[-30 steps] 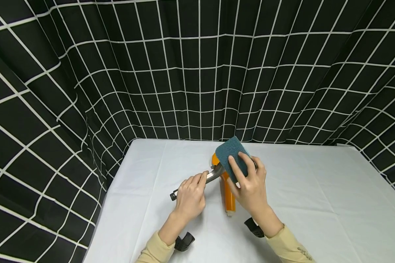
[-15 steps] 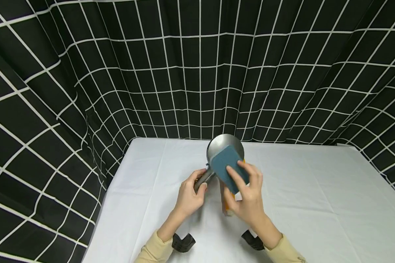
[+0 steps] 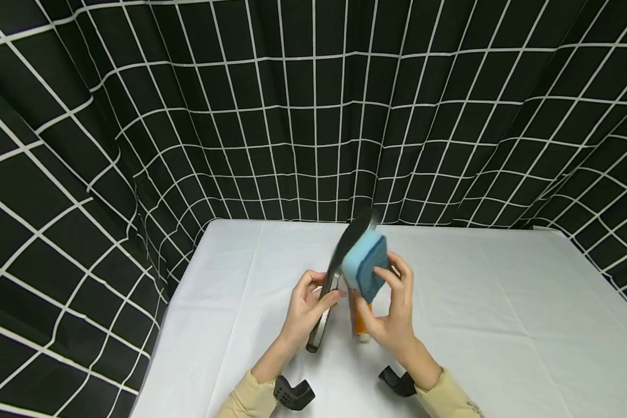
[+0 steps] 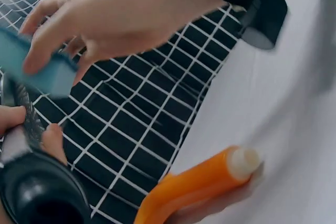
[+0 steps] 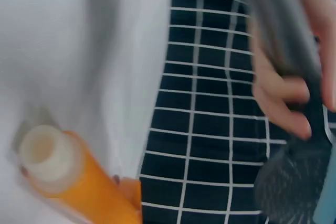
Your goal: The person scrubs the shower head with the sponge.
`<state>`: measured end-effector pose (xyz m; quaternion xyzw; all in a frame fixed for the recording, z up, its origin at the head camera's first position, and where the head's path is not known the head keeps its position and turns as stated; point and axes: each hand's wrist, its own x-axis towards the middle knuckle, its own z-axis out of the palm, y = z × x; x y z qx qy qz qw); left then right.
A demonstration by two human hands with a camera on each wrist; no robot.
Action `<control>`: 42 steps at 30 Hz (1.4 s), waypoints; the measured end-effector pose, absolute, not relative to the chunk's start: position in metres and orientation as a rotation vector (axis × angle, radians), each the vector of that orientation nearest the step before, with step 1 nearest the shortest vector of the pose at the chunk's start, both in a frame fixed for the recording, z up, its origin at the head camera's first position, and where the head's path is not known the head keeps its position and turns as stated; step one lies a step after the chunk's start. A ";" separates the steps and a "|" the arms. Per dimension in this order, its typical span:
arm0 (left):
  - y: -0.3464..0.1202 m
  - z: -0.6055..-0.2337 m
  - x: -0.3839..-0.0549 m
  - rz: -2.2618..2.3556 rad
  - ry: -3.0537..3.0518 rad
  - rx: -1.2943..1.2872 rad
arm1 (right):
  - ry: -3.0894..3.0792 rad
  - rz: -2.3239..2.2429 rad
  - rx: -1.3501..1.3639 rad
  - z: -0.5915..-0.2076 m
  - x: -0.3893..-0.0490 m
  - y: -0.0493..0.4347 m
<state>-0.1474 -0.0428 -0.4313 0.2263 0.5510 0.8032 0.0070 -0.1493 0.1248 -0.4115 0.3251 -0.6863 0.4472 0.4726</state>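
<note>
Two hands (image 3: 300, 315) grip, the left a pan (image 3: 349, 239), handle (image 3: 318, 334) slanting toward the person (image 3: 247, 399), the right (image 3: 397, 326) a sponge (image 3: 369, 268)

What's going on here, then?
A person is working with two things, held up over a white table. Their left hand grips the handle of what looks like a grey shower head, and their right hand pinches a two-tone blue sponge right beside its round head; I can't tell whether the two touch. An orange item with a pale end lies on the table, held by neither hand.
</note>
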 end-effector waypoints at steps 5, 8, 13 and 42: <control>-0.039 -0.430 -0.144 2.416 1.672 0.745 | -1.736 0.923 0.886 -0.415 -0.155 0.125; -0.036 -0.429 -0.143 2.335 1.601 0.831 | -1.741 0.906 0.794 -0.404 -0.163 0.131; -0.033 -0.428 -0.140 2.275 1.597 0.848 | -1.777 0.946 0.547 -0.386 -0.177 0.146; -0.034 -0.432 -0.142 2.274 1.681 1.032 | -1.888 0.918 0.653 -0.401 -0.160 0.154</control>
